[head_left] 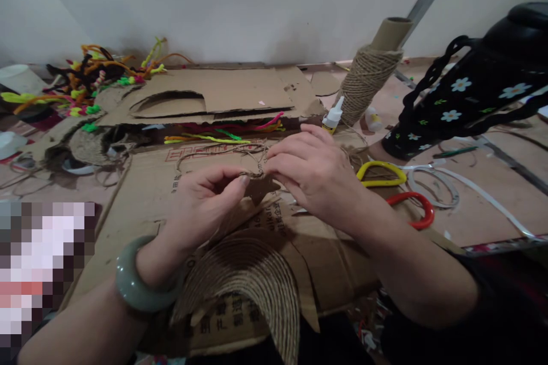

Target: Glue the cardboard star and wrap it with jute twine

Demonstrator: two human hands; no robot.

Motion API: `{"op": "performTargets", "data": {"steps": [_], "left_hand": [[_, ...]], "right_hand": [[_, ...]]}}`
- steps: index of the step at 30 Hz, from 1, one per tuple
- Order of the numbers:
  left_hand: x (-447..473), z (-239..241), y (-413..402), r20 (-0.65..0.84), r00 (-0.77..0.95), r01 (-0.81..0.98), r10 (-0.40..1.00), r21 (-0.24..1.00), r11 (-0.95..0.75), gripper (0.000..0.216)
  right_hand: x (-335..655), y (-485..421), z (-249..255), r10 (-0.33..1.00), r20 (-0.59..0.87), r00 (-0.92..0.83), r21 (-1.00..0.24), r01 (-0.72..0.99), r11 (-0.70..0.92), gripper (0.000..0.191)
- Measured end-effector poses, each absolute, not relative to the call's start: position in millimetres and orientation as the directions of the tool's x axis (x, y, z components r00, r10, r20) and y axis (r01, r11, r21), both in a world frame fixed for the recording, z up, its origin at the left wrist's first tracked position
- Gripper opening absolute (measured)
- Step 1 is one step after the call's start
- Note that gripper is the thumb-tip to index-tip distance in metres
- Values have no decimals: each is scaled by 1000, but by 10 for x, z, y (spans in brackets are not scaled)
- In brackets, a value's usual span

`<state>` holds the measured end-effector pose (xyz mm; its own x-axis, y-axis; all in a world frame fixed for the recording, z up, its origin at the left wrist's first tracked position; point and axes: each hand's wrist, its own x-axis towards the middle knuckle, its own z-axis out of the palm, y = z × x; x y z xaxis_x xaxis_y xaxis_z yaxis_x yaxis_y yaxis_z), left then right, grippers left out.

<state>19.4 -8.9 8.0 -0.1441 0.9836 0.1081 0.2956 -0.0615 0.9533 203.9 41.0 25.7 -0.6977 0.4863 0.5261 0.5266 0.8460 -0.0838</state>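
Head cam, looking down at the bench: I'd call this roughly the halfway mark. One curved fan piece lies nearest the body, already covered in twine rows edge to edge. The small card piece held up between both hands, over the flat cardboard, looks mostly bare brown, so most of its covering seems left to do.

The left hand comes in palm-up, with thumb and forefinger pinching the piece's top edge. The right hand arches over from the other side, fingertips pressed together on the twine right at the piece. It's hard to tell if it grips the card too. The loose twine loops away across the cardboard. Spool, glue and scissors sit near the right hand.
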Motion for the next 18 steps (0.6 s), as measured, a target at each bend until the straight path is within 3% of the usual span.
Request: {"op": "performTargets", "data": {"steps": [10,18], "left_hand": [[198,89,-99,142,-108,340,984,935,-98,10],[189,96,-118,172,-76,412,982,902,-126,11]], "right_hand": [[2066,447,293,579,431,-692,-305,493,815,17],[2073,497,295,573,341,-745,-350,465,813,19]]}}
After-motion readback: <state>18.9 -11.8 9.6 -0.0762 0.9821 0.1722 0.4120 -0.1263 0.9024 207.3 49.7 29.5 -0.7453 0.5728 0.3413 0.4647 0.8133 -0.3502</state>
